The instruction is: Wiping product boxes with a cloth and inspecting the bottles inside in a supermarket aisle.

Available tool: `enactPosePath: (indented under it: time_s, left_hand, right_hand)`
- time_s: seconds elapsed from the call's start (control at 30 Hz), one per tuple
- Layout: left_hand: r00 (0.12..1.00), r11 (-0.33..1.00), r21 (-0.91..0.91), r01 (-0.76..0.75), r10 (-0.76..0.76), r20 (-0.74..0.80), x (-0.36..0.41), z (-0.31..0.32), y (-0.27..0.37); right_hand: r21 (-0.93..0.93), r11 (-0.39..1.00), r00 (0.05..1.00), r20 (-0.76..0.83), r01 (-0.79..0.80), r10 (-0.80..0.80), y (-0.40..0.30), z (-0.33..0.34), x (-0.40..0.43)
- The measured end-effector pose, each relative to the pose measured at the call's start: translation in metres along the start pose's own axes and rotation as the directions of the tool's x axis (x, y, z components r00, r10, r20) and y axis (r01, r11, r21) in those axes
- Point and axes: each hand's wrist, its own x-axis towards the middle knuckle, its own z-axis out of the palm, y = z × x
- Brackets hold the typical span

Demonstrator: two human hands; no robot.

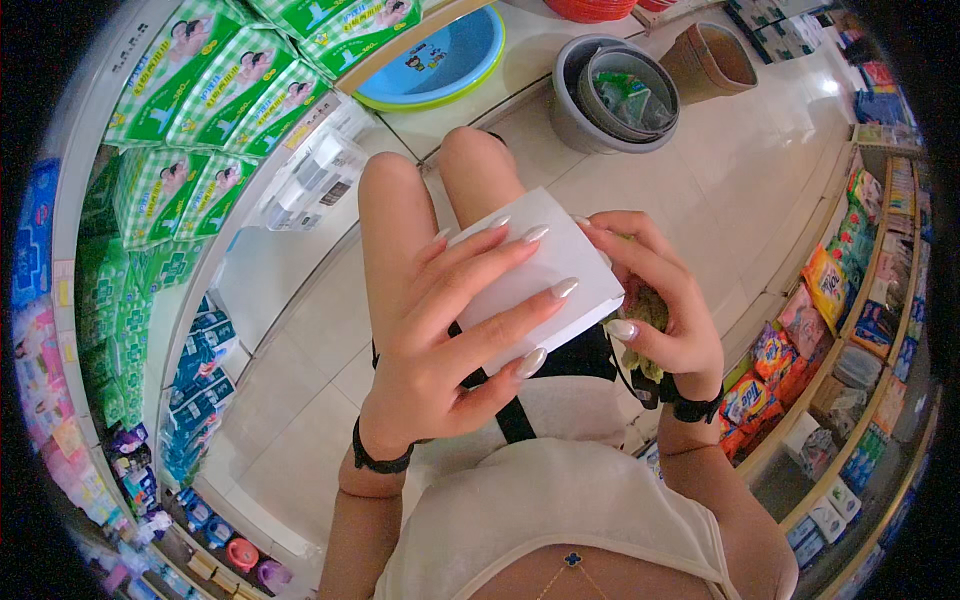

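A plain white cardboard box (559, 281) sits tilted above my lap. My left hand (465, 322) lies over its upper face with fingers spread, the thumb along the near edge. At the box's right side, my right hand (660, 292) holds the edge, its fingertips at the far corner and its thumb by the near corner. A crumpled olive-green item (643, 330) shows beneath my right palm; what it is, I cannot tell. The underside of the box is hidden.
Shelves on the left hold green tissue packs (217, 90); detergent bags (750, 397) fill the right shelf. Ahead stand nested grey plastic tubs (574, 112), a brown bin (701, 64) and a blue basin (450, 56). Pale floor tiles (720, 187) lie between the shelves.
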Motion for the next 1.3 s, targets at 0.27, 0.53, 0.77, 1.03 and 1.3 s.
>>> enactPosePath:
  time_s: [0.27, 0.53, 0.77, 1.03, 1.3]
  left_hand:
    - [1.0, 1.0, 0.001, -0.01, 0.01, -0.004, 0.001, 0.0, -0.002]
    - [0.998, 0.996, 0.07, -0.05, 0.048, 0.028, 0.003, 0.0, -0.001]
    - [0.999, 0.996, 0.084, -0.025, 0.028, -0.029, 0.002, 0.002, -0.005]
    - [0.998, 0.993, 0.109, -0.037, 0.043, -0.052, 0.003, 0.004, -0.008]
    - [0.999, 0.996, 0.091, -0.01, 0.014, -0.042, 0.002, 0.002, -0.005]
  right_hand:
    - [0.018, 1.0, 0.999, -0.049, -0.013, 0.013, 0.0, 0.002, -0.001]
    - [0.02, 0.997, 0.981, -0.181, 0.071, -0.067, -0.001, 0.005, 0.001]
    - [-0.133, 0.961, 0.959, -0.114, 0.244, -0.26, 0.005, 0.007, 0.011]
    - [-0.234, 0.948, 0.954, -0.153, 0.217, -0.257, -0.002, 0.012, 0.014]
    - [-0.211, 0.96, 0.954, -0.193, 0.186, -0.228, -0.005, 0.016, 0.016]
